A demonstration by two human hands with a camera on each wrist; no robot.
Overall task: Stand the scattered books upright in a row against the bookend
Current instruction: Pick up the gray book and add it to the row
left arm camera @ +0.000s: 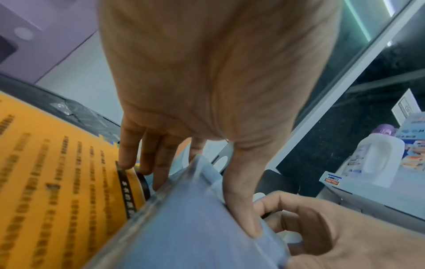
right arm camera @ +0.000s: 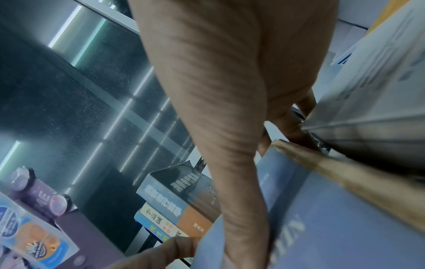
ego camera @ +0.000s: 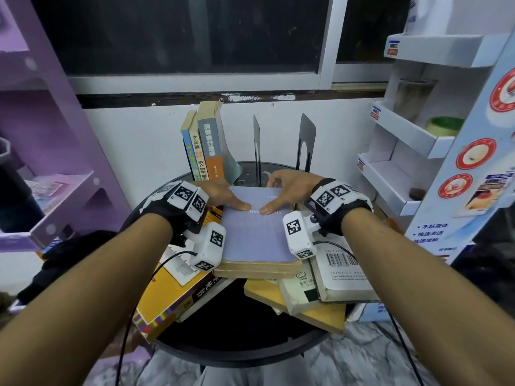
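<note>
1. Nearest the viewer, on the round black table (ego camera: 250, 346), a yellow book (ego camera: 164, 296) with a multicoloured edge lies flat at the left. At the right a white-backed book with a barcode (ego camera: 345, 274) lies on a tan book (ego camera: 320, 313).
2. Between them a lavender book (ego camera: 256, 235) lies flat, cover up, on top of the pile, its yellowed page edge facing the viewer.
3. The left hand (ego camera: 223, 195) grips this book at its far left corner: thumb pressed on the cover, fingers (left arm camera: 147, 154) curled down over the edge beside the yellow book.
4. The right hand (ego camera: 289, 188) holds the far right corner the same way, thumb flat on the cover near the other thumb, fingers hooked over the far edge. In the right wrist view those fingertips are partly hidden.
5. Beyond the hands, three books (ego camera: 202, 143) stand upright in a row, spines forward, leaning against a grey bookend (ego camera: 230, 160).
6. Right of them stand two dark metal bookends (ego camera: 305, 143), well apart from the row.
7. Farther off are a white wall, a dark window (ego camera: 181, 32), a purple shelf (ego camera: 41, 190) to the left and a white display rack (ego camera: 404, 151) to the right.
</note>
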